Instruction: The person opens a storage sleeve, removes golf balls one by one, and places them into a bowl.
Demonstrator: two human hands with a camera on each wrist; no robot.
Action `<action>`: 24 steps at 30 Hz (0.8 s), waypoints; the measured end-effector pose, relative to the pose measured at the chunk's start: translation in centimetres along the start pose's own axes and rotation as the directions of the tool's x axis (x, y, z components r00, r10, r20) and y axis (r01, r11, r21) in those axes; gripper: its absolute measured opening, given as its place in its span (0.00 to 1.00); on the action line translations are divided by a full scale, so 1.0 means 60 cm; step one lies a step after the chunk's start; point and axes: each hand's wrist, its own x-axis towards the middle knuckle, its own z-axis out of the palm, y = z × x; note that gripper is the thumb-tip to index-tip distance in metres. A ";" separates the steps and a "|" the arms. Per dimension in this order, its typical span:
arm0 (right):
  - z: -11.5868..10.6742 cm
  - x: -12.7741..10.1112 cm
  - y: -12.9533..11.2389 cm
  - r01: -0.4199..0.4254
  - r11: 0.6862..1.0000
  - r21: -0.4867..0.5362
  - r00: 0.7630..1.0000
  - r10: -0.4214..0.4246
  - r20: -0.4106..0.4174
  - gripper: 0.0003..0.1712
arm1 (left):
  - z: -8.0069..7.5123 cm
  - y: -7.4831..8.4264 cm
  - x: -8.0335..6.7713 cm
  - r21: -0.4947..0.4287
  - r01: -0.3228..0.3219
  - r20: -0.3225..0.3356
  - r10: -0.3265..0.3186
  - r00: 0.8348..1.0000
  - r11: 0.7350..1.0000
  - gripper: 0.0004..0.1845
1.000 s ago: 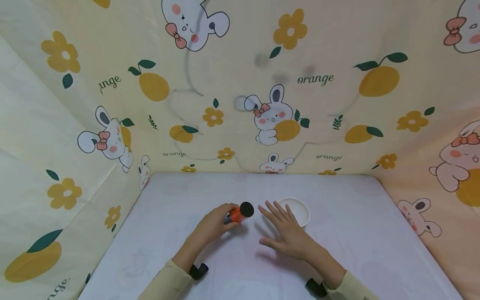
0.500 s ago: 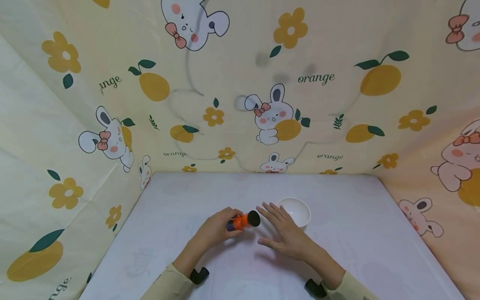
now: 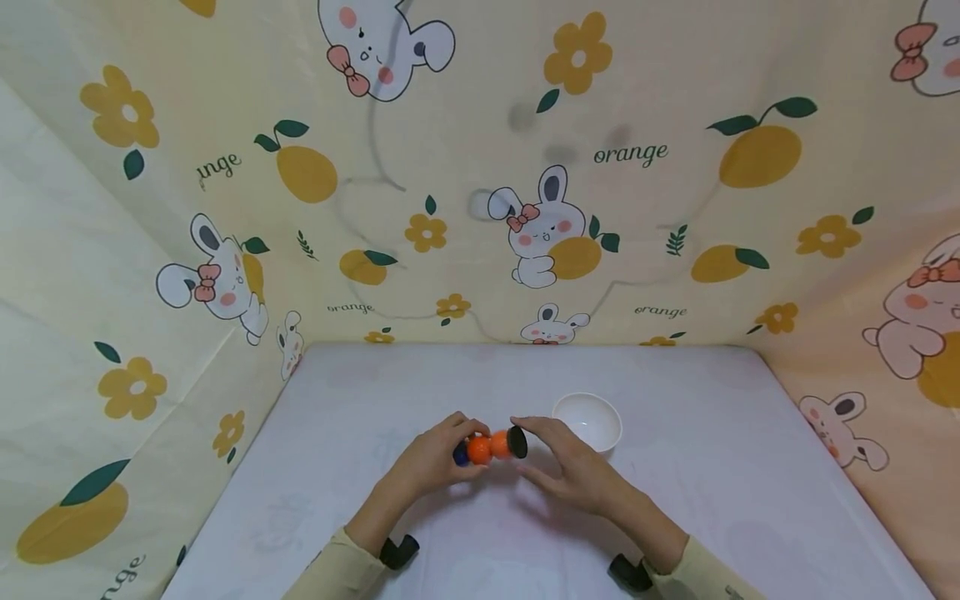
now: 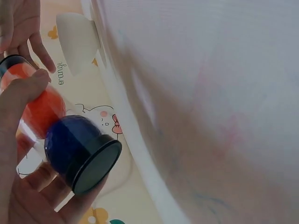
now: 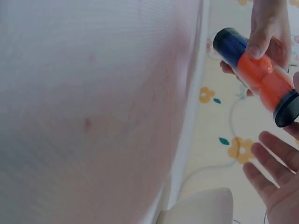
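Note:
My left hand (image 3: 433, 457) grips a clear tube of balls (image 3: 491, 447) near its middle, thumb on one side and fingers on the other. Inside show two orange balls and a dark blue one (image 4: 74, 137) at the left end. Black caps close both ends. The tube is held tilted, close over the table. My right hand (image 3: 581, 473) is at the right-hand cap (image 5: 287, 109), index finger and thumb tip on either side of it. Its other fingers (image 5: 268, 163) spread loosely, apart from the tube.
A white bowl (image 3: 581, 402) stands on the white-covered table (image 3: 675, 392), just behind my right hand. Cloth walls (image 3: 465, 125) printed with rabbits and oranges rise at the back and both sides. Black wrist mounts (image 3: 400, 552) sit at both cuffs.
The tube has turned in my left hand from pointing its cap toward the camera to lying crosswise, its cap now to the right. My right fingers have come in to that cap.

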 end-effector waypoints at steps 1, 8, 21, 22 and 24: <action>0.000 0.000 0.000 0.002 1.000 0.002 1.000 -0.002 -0.006 0.41 | 0.000 0.000 0.000 0.001 -0.002 -0.001 0.002 1.000 1.000 0.24; -0.004 0.001 -0.002 -0.001 0.994 0.109 1.000 0.004 -0.027 0.35 | 0.002 -0.002 0.000 0.011 -0.055 -0.014 0.055 0.998 0.998 0.25; -0.010 0.000 0.000 -0.020 0.944 0.330 1.000 0.024 -0.008 0.30 | -0.001 -0.004 -0.003 -0.028 -0.109 0.018 0.110 0.994 0.994 0.26; -0.011 -0.001 0.000 -0.035 0.936 0.349 0.999 0.035 0.006 0.30 | 0.000 -0.005 -0.003 -0.040 -0.110 0.029 0.111 0.993 0.993 0.25; -0.012 -0.003 0.003 -0.060 0.923 0.380 0.998 0.053 0.029 0.29 | 0.001 -0.006 -0.004 -0.060 -0.108 0.050 0.111 0.993 0.992 0.25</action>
